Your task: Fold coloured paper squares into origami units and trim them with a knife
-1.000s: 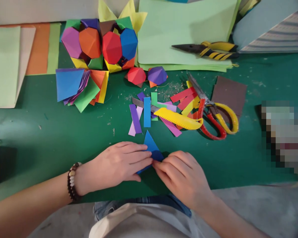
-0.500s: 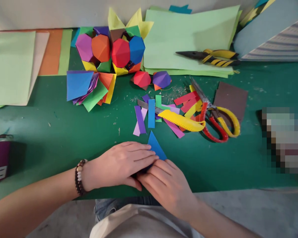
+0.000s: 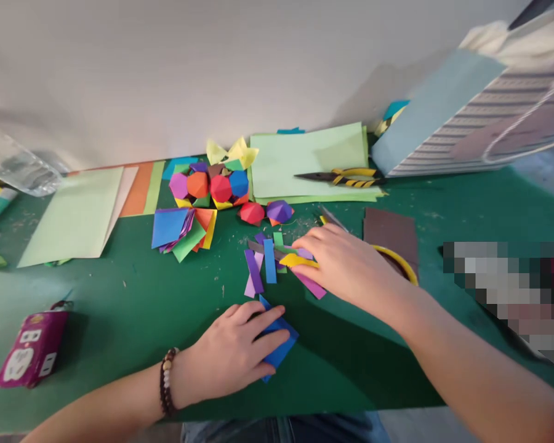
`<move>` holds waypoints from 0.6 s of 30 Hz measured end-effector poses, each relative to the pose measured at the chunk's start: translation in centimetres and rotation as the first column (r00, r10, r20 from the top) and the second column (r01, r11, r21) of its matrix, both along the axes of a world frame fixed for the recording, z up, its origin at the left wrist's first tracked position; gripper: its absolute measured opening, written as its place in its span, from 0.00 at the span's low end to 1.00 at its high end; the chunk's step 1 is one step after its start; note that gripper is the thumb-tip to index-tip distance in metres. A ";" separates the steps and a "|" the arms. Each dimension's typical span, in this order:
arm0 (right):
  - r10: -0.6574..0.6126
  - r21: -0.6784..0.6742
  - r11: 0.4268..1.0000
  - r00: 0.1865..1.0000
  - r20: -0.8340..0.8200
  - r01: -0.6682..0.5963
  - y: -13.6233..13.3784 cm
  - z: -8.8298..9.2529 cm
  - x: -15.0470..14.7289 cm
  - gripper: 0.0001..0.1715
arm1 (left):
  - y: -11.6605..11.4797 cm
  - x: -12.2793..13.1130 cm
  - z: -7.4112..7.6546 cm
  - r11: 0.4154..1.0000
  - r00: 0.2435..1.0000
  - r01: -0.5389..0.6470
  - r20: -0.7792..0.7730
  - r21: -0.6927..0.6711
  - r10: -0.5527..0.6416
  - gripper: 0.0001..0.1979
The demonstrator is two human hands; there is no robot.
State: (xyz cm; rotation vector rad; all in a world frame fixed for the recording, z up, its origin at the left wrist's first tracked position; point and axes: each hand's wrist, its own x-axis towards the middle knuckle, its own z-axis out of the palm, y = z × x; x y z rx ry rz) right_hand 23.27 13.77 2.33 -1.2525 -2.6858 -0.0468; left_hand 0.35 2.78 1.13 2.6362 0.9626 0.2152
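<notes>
My left hand (image 3: 231,351) lies on a folded piece of blue paper (image 3: 284,347) near the table's front edge, its fingers spread and pressing it flat. Further forward, my right hand (image 3: 337,258) is closed around the yellow handle of a utility knife (image 3: 296,261). The fingers hide most of that handle, and the grey blade points left among cut paper strips. A blue strip (image 3: 270,261) and a purple strip (image 3: 253,271) lie by the blade. Scissors (image 3: 399,258) are mostly covered by my right hand and forearm; one yellow handle loop shows.
Behind are colourful paper balls (image 3: 197,184), a fanned paper stack (image 3: 170,227), green sheets (image 3: 300,157) and pliers (image 3: 341,176). Brown paper (image 3: 390,227) and a paper bag (image 3: 443,111) stand right. Left are pale sheets (image 3: 78,215), a purple packet (image 3: 32,347) and a clear bottle (image 3: 18,160).
My right hand has left the blue paper and reached forward to the utility knife. My left hand stays on the paper with its fingers now spread. The head view has tilted up.
</notes>
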 end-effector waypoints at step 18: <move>-0.084 0.039 0.994 0.921 -0.381 0.106 0.8 0.7 4.7 0.18 | 4.7 -0.9 3.6 0.505 0.538 -0.523 0.194 -0.687 0.821 0.13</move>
